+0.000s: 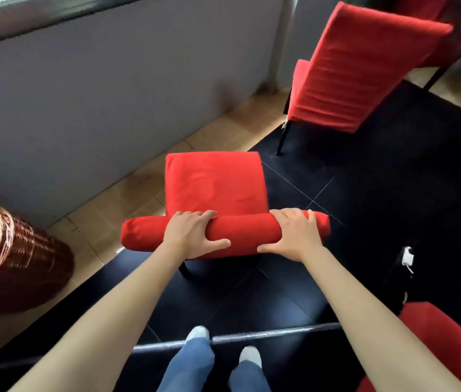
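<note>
**A:** What are my fingers doing?

**B:** On my feed, the left hand's fingers curl over the far side of the rolled red fabric cover, thumb on the near side, clamped. The right hand grips it the same way, just beside.

**A:** And where does the roll lie?

**B:** It lies crosswise between both grips, along the near edge of the red-covered chair seat. The chair stands on the black tiled floor. A second red-covered chair stands well apart, and a brown wicker basket is off to my left.
</note>
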A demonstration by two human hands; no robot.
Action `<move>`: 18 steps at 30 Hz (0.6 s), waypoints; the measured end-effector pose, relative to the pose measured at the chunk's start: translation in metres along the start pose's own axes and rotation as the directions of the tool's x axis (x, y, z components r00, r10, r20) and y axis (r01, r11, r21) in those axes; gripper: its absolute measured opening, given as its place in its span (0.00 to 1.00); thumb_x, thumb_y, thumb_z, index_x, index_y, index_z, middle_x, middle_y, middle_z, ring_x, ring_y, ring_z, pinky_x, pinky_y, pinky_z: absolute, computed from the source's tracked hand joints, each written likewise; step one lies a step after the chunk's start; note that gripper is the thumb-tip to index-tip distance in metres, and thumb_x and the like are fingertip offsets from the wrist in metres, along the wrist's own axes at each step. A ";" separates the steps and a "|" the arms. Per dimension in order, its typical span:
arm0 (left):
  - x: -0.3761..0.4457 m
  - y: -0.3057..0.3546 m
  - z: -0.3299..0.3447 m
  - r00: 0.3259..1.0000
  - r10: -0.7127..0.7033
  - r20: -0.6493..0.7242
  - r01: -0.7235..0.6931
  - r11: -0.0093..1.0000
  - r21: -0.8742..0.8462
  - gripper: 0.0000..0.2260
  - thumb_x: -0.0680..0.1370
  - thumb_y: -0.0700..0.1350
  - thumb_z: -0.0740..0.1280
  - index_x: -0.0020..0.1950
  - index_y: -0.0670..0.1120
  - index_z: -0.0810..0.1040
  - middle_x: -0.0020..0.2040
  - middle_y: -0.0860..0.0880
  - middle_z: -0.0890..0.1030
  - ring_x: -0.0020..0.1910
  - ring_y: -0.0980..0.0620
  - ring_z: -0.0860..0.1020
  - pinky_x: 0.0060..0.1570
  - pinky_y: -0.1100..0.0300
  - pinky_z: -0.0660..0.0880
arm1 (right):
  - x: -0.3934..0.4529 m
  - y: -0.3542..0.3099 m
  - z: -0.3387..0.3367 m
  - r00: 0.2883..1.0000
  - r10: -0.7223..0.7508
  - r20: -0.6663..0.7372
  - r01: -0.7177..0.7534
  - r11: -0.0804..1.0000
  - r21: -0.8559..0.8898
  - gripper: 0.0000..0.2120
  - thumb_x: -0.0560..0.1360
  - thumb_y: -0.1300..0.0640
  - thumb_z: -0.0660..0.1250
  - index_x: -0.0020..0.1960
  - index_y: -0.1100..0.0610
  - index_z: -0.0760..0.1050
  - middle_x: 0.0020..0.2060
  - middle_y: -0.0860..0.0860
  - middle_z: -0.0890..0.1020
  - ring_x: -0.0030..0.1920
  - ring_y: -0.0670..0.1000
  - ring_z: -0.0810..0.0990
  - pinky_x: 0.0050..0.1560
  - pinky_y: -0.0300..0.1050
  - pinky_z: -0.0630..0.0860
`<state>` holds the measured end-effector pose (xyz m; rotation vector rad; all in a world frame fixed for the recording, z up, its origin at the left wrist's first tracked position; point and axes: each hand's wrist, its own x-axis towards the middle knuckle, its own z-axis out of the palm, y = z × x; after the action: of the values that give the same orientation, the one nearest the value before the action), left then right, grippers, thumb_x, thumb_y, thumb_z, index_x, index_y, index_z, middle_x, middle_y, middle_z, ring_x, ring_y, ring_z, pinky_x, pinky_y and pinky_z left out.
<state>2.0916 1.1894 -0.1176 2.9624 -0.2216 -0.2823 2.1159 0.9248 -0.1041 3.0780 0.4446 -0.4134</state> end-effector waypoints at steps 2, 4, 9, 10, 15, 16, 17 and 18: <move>0.000 -0.002 0.001 1.000 0.015 -0.015 -0.015 1.000 -0.008 0.46 0.62 0.81 0.47 0.69 0.55 0.70 0.56 0.51 0.82 0.56 0.47 0.78 0.57 0.52 0.69 | 0.000 -0.002 0.000 1.000 0.013 -0.003 -0.013 1.000 -0.007 0.49 0.59 0.20 0.61 0.72 0.46 0.64 0.66 0.47 0.72 0.68 0.51 0.67 0.70 0.59 0.55; -0.002 -0.005 0.001 0.999 0.043 -0.031 -0.043 0.999 -0.007 0.44 0.63 0.80 0.47 0.68 0.55 0.71 0.55 0.51 0.82 0.55 0.47 0.79 0.55 0.52 0.69 | -0.001 -0.005 0.000 1.000 0.031 0.000 -0.031 0.999 -0.015 0.48 0.58 0.20 0.61 0.71 0.46 0.65 0.65 0.47 0.73 0.67 0.52 0.68 0.69 0.59 0.56; -0.005 -0.012 0.002 0.991 0.120 -0.063 -0.120 0.993 0.004 0.38 0.67 0.77 0.51 0.66 0.53 0.72 0.56 0.52 0.82 0.54 0.48 0.79 0.53 0.53 0.70 | -0.009 -0.015 0.000 0.997 0.081 0.019 -0.081 0.997 -0.014 0.47 0.59 0.20 0.61 0.70 0.47 0.65 0.64 0.48 0.74 0.66 0.53 0.69 0.68 0.60 0.57; -0.006 -0.013 0.002 0.989 0.129 -0.071 -0.129 0.992 0.009 0.38 0.67 0.77 0.51 0.66 0.53 0.73 0.55 0.52 0.82 0.54 0.48 0.79 0.52 0.53 0.70 | -0.012 -0.016 0.001 0.996 0.090 0.020 -0.089 0.996 -0.013 0.47 0.59 0.20 0.60 0.70 0.46 0.65 0.63 0.48 0.74 0.66 0.53 0.69 0.68 0.60 0.57; -0.012 -0.017 0.003 0.984 0.158 -0.085 -0.155 0.987 0.037 0.43 0.63 0.79 0.47 0.65 0.53 0.75 0.55 0.52 0.82 0.54 0.48 0.79 0.52 0.53 0.70 | -0.034 -0.028 0.008 0.989 0.147 0.005 -0.147 0.989 0.000 0.46 0.59 0.19 0.58 0.68 0.46 0.66 0.61 0.48 0.75 0.64 0.53 0.70 0.66 0.59 0.59; -0.013 -0.018 0.004 0.984 0.160 -0.081 -0.157 0.987 0.040 0.43 0.63 0.79 0.47 0.64 0.53 0.75 0.56 0.52 0.82 0.54 0.48 0.79 0.53 0.53 0.70 | -0.039 -0.031 0.011 0.987 0.161 0.001 -0.161 0.987 0.004 0.46 0.59 0.19 0.58 0.68 0.47 0.67 0.60 0.48 0.75 0.64 0.53 0.71 0.66 0.59 0.59; -0.015 -0.019 0.004 0.984 0.160 -0.077 -0.158 0.987 0.042 0.43 0.63 0.79 0.47 0.64 0.53 0.75 0.56 0.52 0.82 0.54 0.48 0.79 0.53 0.53 0.70 | -0.045 -0.034 0.013 0.985 0.173 -0.005 -0.173 0.985 0.008 0.46 0.59 0.19 0.57 0.67 0.47 0.67 0.60 0.48 0.75 0.63 0.53 0.71 0.66 0.59 0.60; -0.017 -0.021 0.005 0.984 0.161 -0.075 -0.158 0.986 0.047 0.43 0.63 0.79 0.46 0.64 0.53 0.75 0.55 0.52 0.82 0.54 0.48 0.79 0.53 0.53 0.71 | -0.050 -0.038 0.015 0.982 0.188 -0.010 -0.187 0.982 0.014 0.46 0.59 0.19 0.57 0.67 0.47 0.67 0.59 0.48 0.75 0.62 0.53 0.71 0.66 0.59 0.60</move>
<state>2.0766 1.2121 -0.1225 2.9662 -0.4578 -0.1416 2.0552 0.9470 -0.1042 3.0978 0.1496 -0.3954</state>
